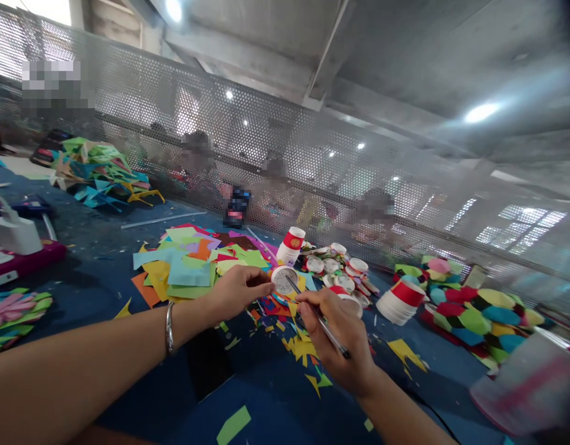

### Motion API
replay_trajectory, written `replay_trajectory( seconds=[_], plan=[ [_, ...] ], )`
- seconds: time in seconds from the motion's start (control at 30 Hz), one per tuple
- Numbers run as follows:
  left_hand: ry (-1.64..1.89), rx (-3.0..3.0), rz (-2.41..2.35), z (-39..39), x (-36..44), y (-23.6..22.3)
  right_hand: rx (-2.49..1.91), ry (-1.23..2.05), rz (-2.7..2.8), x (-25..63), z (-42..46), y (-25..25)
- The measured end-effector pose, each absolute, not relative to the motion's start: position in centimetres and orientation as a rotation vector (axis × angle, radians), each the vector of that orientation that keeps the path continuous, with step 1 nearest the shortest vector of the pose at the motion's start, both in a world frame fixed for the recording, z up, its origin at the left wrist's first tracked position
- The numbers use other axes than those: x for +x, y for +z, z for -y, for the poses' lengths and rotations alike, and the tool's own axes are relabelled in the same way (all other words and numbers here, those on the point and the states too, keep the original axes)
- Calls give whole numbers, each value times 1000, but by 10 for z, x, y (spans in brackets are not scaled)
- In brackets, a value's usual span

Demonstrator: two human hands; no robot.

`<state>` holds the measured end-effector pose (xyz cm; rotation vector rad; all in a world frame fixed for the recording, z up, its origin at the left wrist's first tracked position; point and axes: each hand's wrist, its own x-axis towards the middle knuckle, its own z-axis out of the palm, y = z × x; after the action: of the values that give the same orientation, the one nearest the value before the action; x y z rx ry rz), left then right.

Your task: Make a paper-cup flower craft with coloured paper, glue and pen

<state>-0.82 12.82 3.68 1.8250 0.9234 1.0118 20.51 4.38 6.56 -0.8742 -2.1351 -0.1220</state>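
Note:
My left hand (pixel 238 289), with a silver bangle at its wrist, pinches the edge of a round white paper-cup base (pixel 281 281) with grey lines on its face. In my right hand (pixel 338 330) is a slim pen (pixel 332 339); its tip meets the white face. Just behind stands a short stack of red-and-white paper cups (pixel 290 246). Beyond my right hand lies a heap of similar white discs (pixel 331 266), some with red edges. Below the held piece are small coloured paper scraps (pixel 300 349), and sheets of coloured paper (pixel 187 269) lie left of it.
Another cup stack (pixel 400 301) lies tilted at right, near colourful paper pieces (pixel 484 312) and a translucent tub (pixel 526 383). A dark phone-like slab (pixel 209 364) lies under my left forearm. A phone (pixel 237 207) leans against the perforated screen (pixel 266 130); people sit behind it. A charger (pixel 17 233) is at left.

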Motion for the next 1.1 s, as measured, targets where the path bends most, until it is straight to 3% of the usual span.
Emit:
replay_trajectory(
  seconds=[0.6,1.1],
  plan=[
    [1155,1293,-998,-151,-28,44,-828,-57,2221,204,-39,66],
    [1014,1401,-896,-127,-15,49,-1064,-17,1982,215,-52,62]
  ],
)
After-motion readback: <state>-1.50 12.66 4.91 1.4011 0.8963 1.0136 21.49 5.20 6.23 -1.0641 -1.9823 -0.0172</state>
